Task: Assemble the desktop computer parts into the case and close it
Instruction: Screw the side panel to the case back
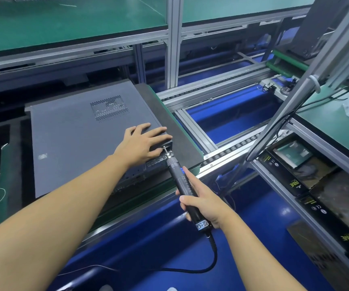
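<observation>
Closing step. The computer case (75, 143) lay on its side on a black pallet (180, 131) on the roller conveyor (232, 148), side panel already on, vent grille (109, 109) facing up. No loose parts showed, so I judged the assembly inside done and only the panel fastening left.

Your left hand (141, 143) lay flat on the panel at the case's near right corner, fingers straight and spread, pressing down and gripping nothing. The thumb sat just beside the screw (164, 147). Your right hand (203, 204) was wrapped round the body of the electric screwdriver (177, 177), index finger stretched along the barrel. The bit was tilted up into the screw at the rear edge of the case. The cable (201, 267) looped off below the tool.

Whether the screw was seated or only started, I couldn't tell; that spot was small and partly hidden by the thumb.

The next move, as I read it, called for:
- keeping the bit square in the screw head
- keeping the panel held down so the edge didn't lift
- moving the thumb clear of the bit
- checking the rear edge for any other panel screw

Writing:
- the boxes (308, 185) on the right-hand shelf read "PRIME" on their dark sides, beside small round marks I couldn't read
- the white and blue label (202, 224) near the tool's tail was unreadable
- the small sticker (42, 156) on the panel was also unreadable
</observation>
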`<state>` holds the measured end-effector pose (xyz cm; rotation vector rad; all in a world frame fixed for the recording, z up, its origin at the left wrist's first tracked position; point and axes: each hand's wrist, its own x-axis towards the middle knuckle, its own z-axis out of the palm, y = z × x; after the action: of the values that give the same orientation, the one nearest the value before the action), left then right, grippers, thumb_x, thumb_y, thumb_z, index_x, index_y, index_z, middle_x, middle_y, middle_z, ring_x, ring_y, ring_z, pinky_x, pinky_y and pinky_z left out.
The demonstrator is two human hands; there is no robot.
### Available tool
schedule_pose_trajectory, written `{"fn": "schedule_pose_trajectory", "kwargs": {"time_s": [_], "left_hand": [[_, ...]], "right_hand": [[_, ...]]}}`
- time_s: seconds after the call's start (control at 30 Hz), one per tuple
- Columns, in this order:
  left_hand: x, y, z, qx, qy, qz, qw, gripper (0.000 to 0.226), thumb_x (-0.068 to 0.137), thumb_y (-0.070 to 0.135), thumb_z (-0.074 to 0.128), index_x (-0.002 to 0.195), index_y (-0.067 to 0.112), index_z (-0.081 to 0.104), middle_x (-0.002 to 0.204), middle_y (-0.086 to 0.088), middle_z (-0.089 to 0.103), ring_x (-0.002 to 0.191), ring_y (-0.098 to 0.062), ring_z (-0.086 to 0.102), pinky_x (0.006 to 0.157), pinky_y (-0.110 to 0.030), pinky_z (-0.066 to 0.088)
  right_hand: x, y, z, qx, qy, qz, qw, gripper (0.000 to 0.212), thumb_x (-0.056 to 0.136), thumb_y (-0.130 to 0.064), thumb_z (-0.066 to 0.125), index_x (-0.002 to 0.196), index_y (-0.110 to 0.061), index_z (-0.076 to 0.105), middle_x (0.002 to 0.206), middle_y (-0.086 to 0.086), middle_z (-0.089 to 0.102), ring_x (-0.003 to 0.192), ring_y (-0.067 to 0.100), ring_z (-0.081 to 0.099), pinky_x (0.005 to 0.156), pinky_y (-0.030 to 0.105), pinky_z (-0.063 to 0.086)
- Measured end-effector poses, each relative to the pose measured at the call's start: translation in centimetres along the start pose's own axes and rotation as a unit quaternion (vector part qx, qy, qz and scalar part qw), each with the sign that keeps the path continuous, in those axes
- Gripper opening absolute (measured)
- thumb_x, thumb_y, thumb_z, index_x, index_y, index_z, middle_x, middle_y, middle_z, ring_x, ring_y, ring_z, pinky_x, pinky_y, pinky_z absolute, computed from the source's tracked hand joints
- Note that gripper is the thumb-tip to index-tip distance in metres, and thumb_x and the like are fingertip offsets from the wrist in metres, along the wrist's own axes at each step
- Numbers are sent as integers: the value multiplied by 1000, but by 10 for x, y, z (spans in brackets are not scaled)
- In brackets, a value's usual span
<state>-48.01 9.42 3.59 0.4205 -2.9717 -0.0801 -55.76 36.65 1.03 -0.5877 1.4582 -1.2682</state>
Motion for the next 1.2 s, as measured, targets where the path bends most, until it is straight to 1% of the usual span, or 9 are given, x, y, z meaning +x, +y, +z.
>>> {"fn": "schedule_pose_trajectory", "kwargs": {"time_s": [0.37,0.5,0.7,0.77,0.83,0.93,1.07,1.13,1.2], "left_hand": [[-1,-1,-2,-2,-11,-1,1000,46,97,63,28,143,60,25,157,31,22,144,-22,24,112,-45,22],[-1,2,-3,5,-4,-8,1000,48,95,68,22,142,60,26,155,31,26,143,-22,28,109,-44,25],[3,17,-5,26,-15,-53,998,41,96,55,47,137,55,40,154,25,33,142,-28,31,109,-50,29],[8,24,-8,-13,-33,-69,997,43,97,47,52,139,49,43,154,20,35,144,-27,29,113,-54,26],[6,20,-15,-106,-32,-77,991,47,97,35,55,143,42,44,154,15,38,144,-18,31,117,-52,20],[-24,-17,-35,-197,15,-94,976,45,95,28,55,139,36,52,154,13,39,142,-9,34,119,-47,17],[-91,-97,-65,-228,126,-188,947,36,91,12,53,120,30,65,141,12,53,134,-12,44,111,-46,29],[-125,-140,-74,-240,176,-259,919,37,87,2,51,112,24,67,129,7,60,123,-16,53,107,-45,36],[-158,-181,-77,-259,196,-321,890,34,86,-1,50,106,21,68,116,3,63,99,-16,60,94,-36,44]], "right_hand": [[-4,-1,6,-47,10,-11,999,91,84,-11,65,151,-61,29,100,-6,70,71,17,59,62,33,54],[-10,2,6,-56,6,-20,998,90,81,-15,67,146,-66,33,102,-1,67,71,21,58,62,37,55],[-15,-8,17,-54,-3,-52,997,91,82,-9,65,147,-64,34,106,3,65,66,25,55,61,38,53],[-13,-14,24,-48,-11,-64,997,92,82,-6,65,149,-62,34,106,4,64,65,28,53,61,40,51],[-8,-22,34,-28,-20,-81,996,92,82,-3,64,149,-59,36,104,4,64,67,29,52,61,40,50],[8,-34,61,8,-50,-101,994,91,85,3,63,151,-54,38,103,5,62,67,25,52,56,35,50],[45,-53,119,4,-103,-114,988,91,84,3,65,152,-51,38,104,6,61,67,24,53,52,33,50],[66,-62,155,-1,-121,-113,986,92,83,2,67,154,-49,36,103,7,62,69,26,53,53,34,50],[89,-72,191,-8,-132,-114,985,93,83,1,68,156,-45,33,102,7,61,70,27,52,53,35,51]]}}
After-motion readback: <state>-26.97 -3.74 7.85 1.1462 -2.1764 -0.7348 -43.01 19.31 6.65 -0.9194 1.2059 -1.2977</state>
